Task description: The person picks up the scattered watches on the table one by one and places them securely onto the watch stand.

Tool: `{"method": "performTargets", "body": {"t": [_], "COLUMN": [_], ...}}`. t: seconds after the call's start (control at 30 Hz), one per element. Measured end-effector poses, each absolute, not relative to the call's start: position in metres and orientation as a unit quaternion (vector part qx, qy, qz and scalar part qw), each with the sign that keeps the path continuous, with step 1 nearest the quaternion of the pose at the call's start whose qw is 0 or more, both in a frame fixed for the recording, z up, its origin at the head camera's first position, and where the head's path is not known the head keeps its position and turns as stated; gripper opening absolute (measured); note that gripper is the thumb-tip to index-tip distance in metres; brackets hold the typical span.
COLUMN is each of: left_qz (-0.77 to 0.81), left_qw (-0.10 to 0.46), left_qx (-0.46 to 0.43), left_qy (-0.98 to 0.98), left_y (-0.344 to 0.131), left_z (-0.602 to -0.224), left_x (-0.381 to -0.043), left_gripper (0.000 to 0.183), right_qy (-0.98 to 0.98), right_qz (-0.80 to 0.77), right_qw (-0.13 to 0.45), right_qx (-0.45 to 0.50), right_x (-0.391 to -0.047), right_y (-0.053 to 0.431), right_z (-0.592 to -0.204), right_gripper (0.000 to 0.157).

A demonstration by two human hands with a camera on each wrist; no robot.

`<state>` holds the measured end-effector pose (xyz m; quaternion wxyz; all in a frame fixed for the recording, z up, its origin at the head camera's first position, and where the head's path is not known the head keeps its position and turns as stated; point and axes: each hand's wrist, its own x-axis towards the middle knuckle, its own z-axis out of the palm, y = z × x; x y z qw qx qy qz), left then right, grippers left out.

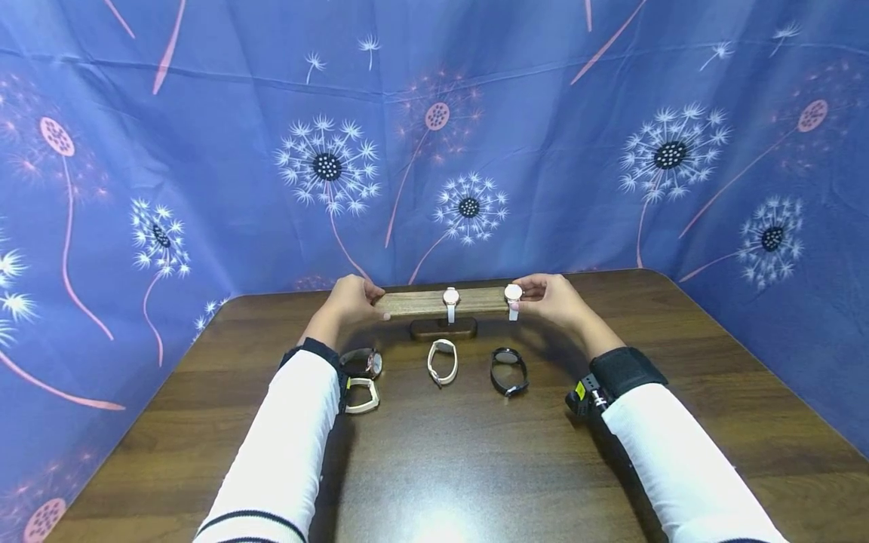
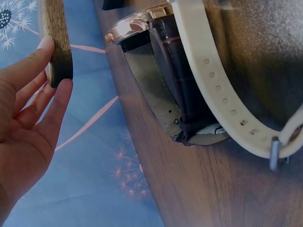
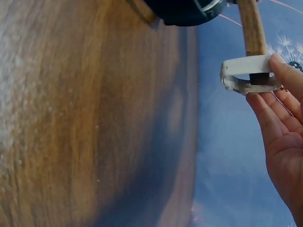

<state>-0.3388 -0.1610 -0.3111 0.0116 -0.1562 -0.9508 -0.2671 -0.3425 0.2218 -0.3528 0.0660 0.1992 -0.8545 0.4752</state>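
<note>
A watch stand has a wooden bar (image 1: 416,303) on a dark base (image 1: 434,329) near the table's back edge. My left hand (image 1: 349,300) holds the bar's left end, thumb on one face and fingers on the other in the left wrist view. At the right end a white-strapped watch (image 1: 513,293) loops loosely around the bar. My right hand (image 1: 558,300) pinches this watch between thumb and fingers; in the right wrist view the white strap (image 3: 246,64) encircles the bar's end. A second white-strapped watch (image 1: 451,298) hangs at mid-bar.
In front of the stand lie a white-strapped watch (image 1: 443,360) and a black watch (image 1: 509,371). By my left wrist are a dark-strapped watch with a rose-gold case (image 2: 137,23) and another white-strapped watch (image 2: 208,71). A blue patterned cloth (image 1: 543,151) hangs behind the table.
</note>
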Motion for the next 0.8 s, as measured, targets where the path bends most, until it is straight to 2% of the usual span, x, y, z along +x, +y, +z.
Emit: {"method": "performTargets", "body": {"t": [0.17, 0.4, 0.57, 0.8], "left_qz": [-0.281, -0.271, -0.282, -0.276], "left_qw": [0.008, 0.006, 0.011, 0.012], "left_qx": [-0.145, -0.143, -0.14, -0.143], "left_qy": [-0.948, -0.952, -0.949, -0.95], "left_y": [-0.159, -0.16, -0.161, -0.162], "left_z": [-0.309, -0.309, -0.31, -0.31], "left_x": [-0.34, -0.34, -0.34, -0.342], "left_gripper": [0.045, 0.047, 0.046, 0.046], "right_qy": [-0.857, -0.897, -0.915, -0.912], "right_qz": [0.469, 0.381, 0.33, 0.335], "right_qw": [0.056, 0.031, 0.025, 0.016], "right_qx": [0.206, 0.222, 0.232, 0.235], "right_x": [-0.344, -0.351, -0.354, -0.357], "right_y": [0.218, 0.218, 0.218, 0.216], "right_z": [-0.351, -0.342, -0.334, -0.331], "right_gripper": [0.043, 0.055, 0.055, 0.054]}}
